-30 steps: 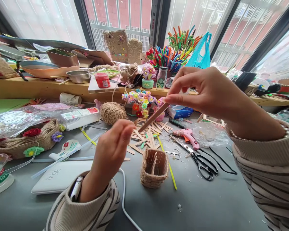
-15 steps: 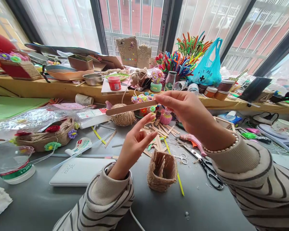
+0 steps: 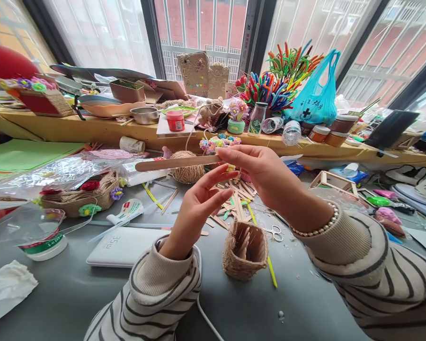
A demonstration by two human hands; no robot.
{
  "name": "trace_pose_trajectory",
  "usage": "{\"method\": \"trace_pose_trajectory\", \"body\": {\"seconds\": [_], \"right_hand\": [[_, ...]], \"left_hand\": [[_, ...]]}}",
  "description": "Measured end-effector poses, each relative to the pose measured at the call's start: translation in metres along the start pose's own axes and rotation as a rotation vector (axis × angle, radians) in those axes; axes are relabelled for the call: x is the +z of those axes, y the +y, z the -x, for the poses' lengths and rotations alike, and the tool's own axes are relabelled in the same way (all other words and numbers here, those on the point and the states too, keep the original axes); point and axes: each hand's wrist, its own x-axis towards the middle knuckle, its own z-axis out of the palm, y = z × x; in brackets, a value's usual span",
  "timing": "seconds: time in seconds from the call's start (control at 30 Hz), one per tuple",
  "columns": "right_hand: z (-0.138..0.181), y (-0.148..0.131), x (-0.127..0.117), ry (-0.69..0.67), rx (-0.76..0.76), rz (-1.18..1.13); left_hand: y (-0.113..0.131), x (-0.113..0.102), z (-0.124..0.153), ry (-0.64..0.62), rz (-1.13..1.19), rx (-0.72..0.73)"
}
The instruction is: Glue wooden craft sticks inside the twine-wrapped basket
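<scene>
My right hand pinches one end of a flat wooden craft stick, which lies level and points left above the grey table. My left hand is raised just below the stick with its fingers stretched out and apart, the fingertips close under the held end, holding nothing. Below both hands stands a small square basket wound in jute twine with a few sticks inside. A heap of loose wooden sticks lies behind the hands, and a ball of jute twine sits beyond the stick.
A white flat device with a cable lies at the left front. Small scissors and a yellow strip lie right of the basket. A twine boat with flowers, a glue bottle and a cluttered wooden shelf stand behind.
My right hand has swung the stick from tilted down to level, pointing left, and lowered it. My left hand has opened its fingers and risen under the stick. The view has shifted.
</scene>
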Motion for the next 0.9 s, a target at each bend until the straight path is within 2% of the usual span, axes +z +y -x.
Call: {"method": "trace_pose_trajectory", "body": {"seconds": [0.17,0.37,0.67,0.77,0.9], "right_hand": [[-0.002,0.007,-0.003,0.013,-0.021,0.020],[-0.005,0.005,-0.019,0.162,0.027,-0.016],[0.005,-0.004,-0.069,0.364,-0.040,0.034],[0.020,-0.006,-0.090,0.449,-0.084,0.177],[0.052,-0.019,-0.103,0.337,-0.045,0.632]], "left_hand": [[-0.002,0.003,0.001,-0.009,-0.046,-0.036],[-0.007,-0.004,-0.006,0.072,-0.232,-0.039],[0.004,-0.029,-0.011,0.221,-0.763,-0.046],[0.011,-0.039,-0.013,0.259,-0.977,-0.073],[0.018,-0.049,-0.014,0.233,-1.191,-0.160]]}}
